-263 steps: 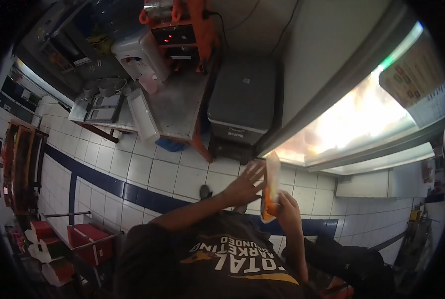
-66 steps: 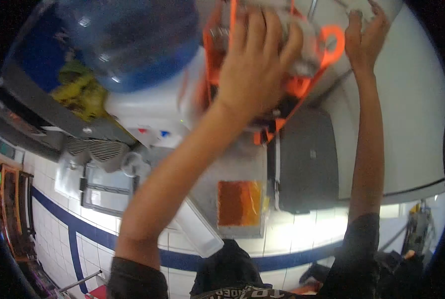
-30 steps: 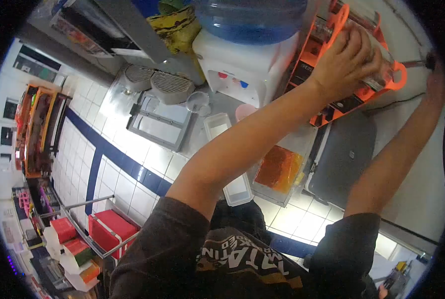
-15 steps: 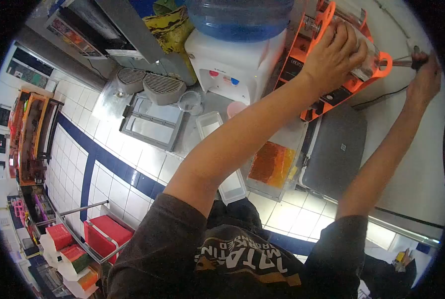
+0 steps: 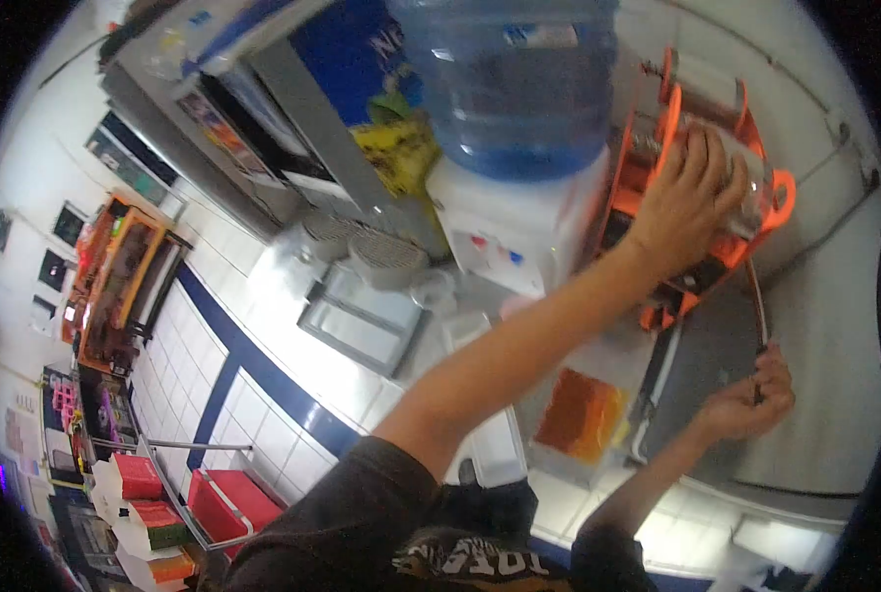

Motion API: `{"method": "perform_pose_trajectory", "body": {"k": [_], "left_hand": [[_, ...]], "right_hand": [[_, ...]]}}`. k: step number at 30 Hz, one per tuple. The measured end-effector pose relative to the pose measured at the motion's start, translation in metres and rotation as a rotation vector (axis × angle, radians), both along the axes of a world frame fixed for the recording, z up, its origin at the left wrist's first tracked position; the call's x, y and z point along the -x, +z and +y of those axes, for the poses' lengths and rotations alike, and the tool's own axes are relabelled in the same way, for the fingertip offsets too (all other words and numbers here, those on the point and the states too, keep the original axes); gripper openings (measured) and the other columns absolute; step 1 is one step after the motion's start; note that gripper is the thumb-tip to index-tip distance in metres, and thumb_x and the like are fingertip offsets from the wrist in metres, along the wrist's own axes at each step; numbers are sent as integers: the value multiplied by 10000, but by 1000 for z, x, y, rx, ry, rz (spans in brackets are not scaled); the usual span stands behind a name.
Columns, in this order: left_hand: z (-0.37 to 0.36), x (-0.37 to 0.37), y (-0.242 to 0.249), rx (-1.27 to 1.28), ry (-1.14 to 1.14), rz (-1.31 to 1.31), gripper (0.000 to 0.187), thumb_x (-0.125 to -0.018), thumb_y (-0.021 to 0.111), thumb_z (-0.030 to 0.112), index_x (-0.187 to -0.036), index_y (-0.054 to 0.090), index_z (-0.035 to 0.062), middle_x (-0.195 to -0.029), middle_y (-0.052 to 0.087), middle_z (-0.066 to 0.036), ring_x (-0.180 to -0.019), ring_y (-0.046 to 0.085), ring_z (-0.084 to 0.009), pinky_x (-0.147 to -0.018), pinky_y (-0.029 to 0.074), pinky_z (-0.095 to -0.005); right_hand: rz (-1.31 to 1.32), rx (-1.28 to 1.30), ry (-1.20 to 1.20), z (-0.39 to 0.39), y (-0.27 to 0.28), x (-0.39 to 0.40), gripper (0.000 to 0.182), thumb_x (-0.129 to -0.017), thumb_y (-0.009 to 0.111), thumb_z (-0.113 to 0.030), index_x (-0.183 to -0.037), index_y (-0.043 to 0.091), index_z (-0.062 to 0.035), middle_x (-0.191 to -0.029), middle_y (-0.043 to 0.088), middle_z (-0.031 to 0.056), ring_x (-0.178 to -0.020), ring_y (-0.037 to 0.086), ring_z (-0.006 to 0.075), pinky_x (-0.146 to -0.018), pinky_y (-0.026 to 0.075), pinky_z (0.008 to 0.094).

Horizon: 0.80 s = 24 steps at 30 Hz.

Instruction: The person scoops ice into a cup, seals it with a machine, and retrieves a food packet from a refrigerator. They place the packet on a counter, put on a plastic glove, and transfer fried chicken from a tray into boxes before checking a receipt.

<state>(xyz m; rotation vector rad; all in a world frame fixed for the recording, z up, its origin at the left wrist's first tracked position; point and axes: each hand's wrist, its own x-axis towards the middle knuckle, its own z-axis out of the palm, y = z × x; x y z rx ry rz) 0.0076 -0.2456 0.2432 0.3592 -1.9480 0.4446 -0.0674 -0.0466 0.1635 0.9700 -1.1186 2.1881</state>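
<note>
My left hand curves over a shiny roll that looks like clear film, fingers wrapped on its top. The roll is mounted in an orange-framed machine, with a second, paler roll above it. Low on the right, my right hand is closed round the dark grip of a thin metal lever that runs up to the machine. The lever's joint with the frame is partly hidden. Motion smears the view slightly.
A white water dispenser with a large blue bottle stands left of the machine. Nearer are a long white tray, an orange-brown sheet and a clear cup. A red box is at lower left.
My right hand has swung the lever from the upper right down toward me. My left hand stays on the roll. The whole view has shifted, so the machine appears lower.
</note>
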Motion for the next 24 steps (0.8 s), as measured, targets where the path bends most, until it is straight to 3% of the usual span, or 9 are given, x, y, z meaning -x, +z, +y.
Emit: {"method": "perform_pose_trajectory", "body": {"k": [10, 22, 24], "left_hand": [[12, -10, 4, -78, -54, -21, 698, -757, 618, 203, -1379, 390, -19, -1375, 400, -339, -1323, 361, -489, -1122, 268, -560], [15, -12, 4, -137, -93, -64, 795, -749, 689, 295, -1405, 364, -14, -1380, 395, -332, -1331, 362, -479, -1130, 251, -567], [12, -11, 4, -90, -66, -53, 813, -741, 697, 318, -1406, 361, -9, -1379, 393, -331, -1331, 359, -480, -1125, 257, -562]], "right_hand": [[-88, -62, -98, -4, 7, -13, 348, -1030, 367, -280, -791, 435, -36, -795, 524, 140, -794, 545, 259, -985, 488, 526], [-121, -38, -99, -6, 3, -15, 330, -1033, 339, -248, -820, 451, -22, -822, 532, 147, -798, 539, 267, -991, 482, 537], [-32, -35, -35, -1, -6, -6, 337, -1040, 319, -246, -833, 460, -22, -823, 536, 146, -832, 568, 274, -964, 503, 524]]}}
